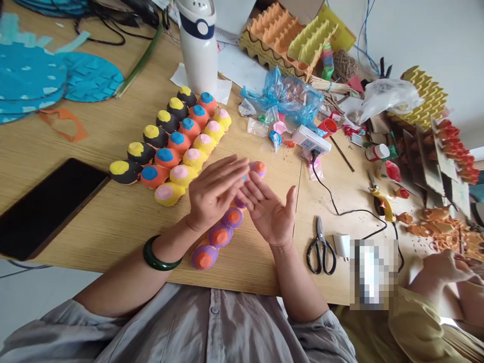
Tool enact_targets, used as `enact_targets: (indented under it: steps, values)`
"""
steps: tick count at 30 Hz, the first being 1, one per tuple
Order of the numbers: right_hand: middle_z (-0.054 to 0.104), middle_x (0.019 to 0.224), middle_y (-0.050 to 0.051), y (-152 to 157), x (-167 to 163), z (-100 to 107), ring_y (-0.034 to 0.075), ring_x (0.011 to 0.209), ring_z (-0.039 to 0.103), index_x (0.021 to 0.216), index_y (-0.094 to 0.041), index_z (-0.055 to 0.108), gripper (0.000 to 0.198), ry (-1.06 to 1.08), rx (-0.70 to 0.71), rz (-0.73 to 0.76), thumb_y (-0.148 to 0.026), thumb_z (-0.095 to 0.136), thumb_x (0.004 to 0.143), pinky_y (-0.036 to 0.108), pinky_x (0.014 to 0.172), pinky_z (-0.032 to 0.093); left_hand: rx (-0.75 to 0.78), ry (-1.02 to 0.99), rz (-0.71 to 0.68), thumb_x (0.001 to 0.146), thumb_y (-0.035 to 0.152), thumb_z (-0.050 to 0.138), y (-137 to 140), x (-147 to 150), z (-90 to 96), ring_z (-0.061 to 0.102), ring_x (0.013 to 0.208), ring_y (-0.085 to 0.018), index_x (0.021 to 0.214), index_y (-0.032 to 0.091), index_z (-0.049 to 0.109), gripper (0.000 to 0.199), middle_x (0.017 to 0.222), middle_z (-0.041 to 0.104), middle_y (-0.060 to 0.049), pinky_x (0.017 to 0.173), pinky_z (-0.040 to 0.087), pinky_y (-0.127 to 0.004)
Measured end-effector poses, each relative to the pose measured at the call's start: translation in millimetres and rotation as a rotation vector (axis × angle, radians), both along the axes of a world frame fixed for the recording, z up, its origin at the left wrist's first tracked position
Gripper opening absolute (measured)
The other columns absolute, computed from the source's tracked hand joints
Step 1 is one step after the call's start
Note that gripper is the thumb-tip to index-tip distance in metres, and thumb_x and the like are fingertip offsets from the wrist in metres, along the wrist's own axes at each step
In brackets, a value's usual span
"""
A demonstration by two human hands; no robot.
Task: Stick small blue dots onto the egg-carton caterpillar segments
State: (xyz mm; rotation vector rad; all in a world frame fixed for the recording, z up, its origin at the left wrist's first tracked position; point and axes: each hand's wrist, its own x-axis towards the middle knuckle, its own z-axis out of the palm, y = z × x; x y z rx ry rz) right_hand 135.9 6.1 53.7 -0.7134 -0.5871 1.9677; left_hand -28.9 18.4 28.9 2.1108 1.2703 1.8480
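My left hand (216, 191), with a dark green bangle (161, 253) on the wrist, has its fingers stretched out and slants over the fingertips of my right hand. Palm up, my right hand (271, 214) lies open with the thumb apart. A tiny blue bit (244, 177) shows between the two sets of fingertips; its kind is too small to tell. Below and behind the hands runs a row of purple lumps with orange tops (220, 235), partly hidden. Left of them are rows of yellow lumps with pink tops (183, 174), orange ones with blue tops (165, 157) and black ones with yellow tops (140, 152).
A phone (51, 204) lies at left, a white tumbler (198, 53) behind the rows. To the right are black-handled scissors (321, 247), a white power strip (312, 140), a corded yellow tool (381, 201) and egg trays (278, 38). Another person's hand (444, 267) is at far right.
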Motion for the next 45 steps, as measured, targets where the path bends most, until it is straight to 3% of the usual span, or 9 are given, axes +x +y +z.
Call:
enact_targets:
  steps: [6,10,15,22,27,32,35,39,45]
  values:
    - [0.069,0.151,0.013,-1.6,-4.1,-1.2,0.029,0.155,0.053,0.127,-0.020,0.077,0.084,0.001,-0.022,0.014,-0.085,0.034,0.096,0.054,0.131,0.037,0.023,0.107,0.037,0.107,0.020,0.060,1.8,-0.9,-2.6,0.069,0.137,-0.024,0.137,0.028,0.071,0.033,0.133,0.080,-0.004,0.113,0.061,-0.045]
    - [0.071,0.149,0.013,-3.0,-4.9,-0.6,0.026,0.158,0.048,0.127,-0.022,0.076,0.084,0.002,-0.003,0.050,-0.086,0.033,0.095,0.053,0.133,0.035,0.020,0.189,-0.034,0.105,0.021,0.063,0.5,2.9,-3.0,0.065,0.142,-0.025,0.134,0.030,0.073,0.032,0.130,0.081,-0.001,0.115,0.060,-0.047]
    - [0.071,0.149,0.011,-3.2,-2.8,-0.7,0.027,0.153,0.055,0.129,-0.022,0.076,0.085,0.013,0.018,0.057,-0.086,0.032,0.096,0.053,0.132,0.037,-0.018,0.037,0.011,0.109,0.020,0.055,-2.1,2.0,-1.9,0.067,0.139,-0.024,0.143,0.030,0.068,0.037,0.137,0.078,-0.003,0.117,0.058,-0.048]
    - [0.071,0.149,0.013,-1.9,-2.1,-0.2,0.029,0.150,0.057,0.128,-0.021,0.076,0.085,-0.006,-0.019,0.055,-0.087,0.033,0.095,0.055,0.130,0.039,-0.043,-0.005,-0.012,0.109,0.021,0.056,-2.2,1.3,-1.8,0.067,0.139,-0.025,0.145,0.030,0.067,0.039,0.135,0.079,-0.004,0.117,0.058,-0.048]
    - [0.072,0.146,0.014,-0.5,-2.9,-0.5,0.028,0.158,0.048,0.124,-0.022,0.076,0.087,-0.019,-0.057,0.053,-0.091,0.033,0.092,0.055,0.130,0.038,-0.038,0.120,-0.121,0.108,0.024,0.060,-2.6,3.2,-4.5,0.059,0.148,-0.025,0.144,0.036,0.067,0.038,0.134,0.079,-0.001,0.122,0.053,-0.050]
    - [0.071,0.149,0.013,-0.6,-1.3,-2.3,0.029,0.155,0.051,0.127,-0.022,0.076,0.087,-0.032,-0.050,0.052,-0.089,0.032,0.094,0.056,0.129,0.040,-0.018,0.037,0.010,0.109,0.021,0.056,-1.6,1.9,-3.1,0.066,0.141,-0.025,0.142,0.031,0.068,0.037,0.136,0.078,-0.003,0.116,0.059,-0.049]
    - [0.075,0.141,0.015,-0.8,-0.5,-3.0,0.030,0.152,0.055,0.124,-0.021,0.078,0.089,-0.017,-0.043,0.078,-0.091,0.034,0.092,0.056,0.129,0.040,-0.064,0.095,-0.043,0.108,0.022,0.058,-0.7,1.9,-2.0,0.065,0.142,-0.025,0.137,0.029,0.072,0.033,0.133,0.080,-0.003,0.115,0.060,-0.049]
    - [0.072,0.147,0.012,-0.8,-0.8,-2.0,0.029,0.152,0.055,0.127,-0.022,0.077,0.085,-0.014,-0.021,0.055,-0.087,0.033,0.095,0.055,0.129,0.040,-0.027,-0.024,-0.014,0.108,0.015,0.057,-2.2,2.8,1.0,0.068,0.138,-0.022,0.142,0.028,0.069,0.038,0.136,0.078,-0.004,0.115,0.059,-0.044]
    - [0.076,0.140,0.014,1.1,-0.8,-4.3,0.030,0.152,0.055,0.121,-0.021,0.079,0.080,-0.036,-0.055,0.036,-0.084,0.037,0.096,0.056,0.127,0.041,-0.169,-0.100,-0.072,0.110,0.019,0.056,-4.1,3.4,3.6,0.072,0.132,-0.020,0.138,0.030,0.072,0.034,0.136,0.078,-0.003,0.114,0.060,-0.039]
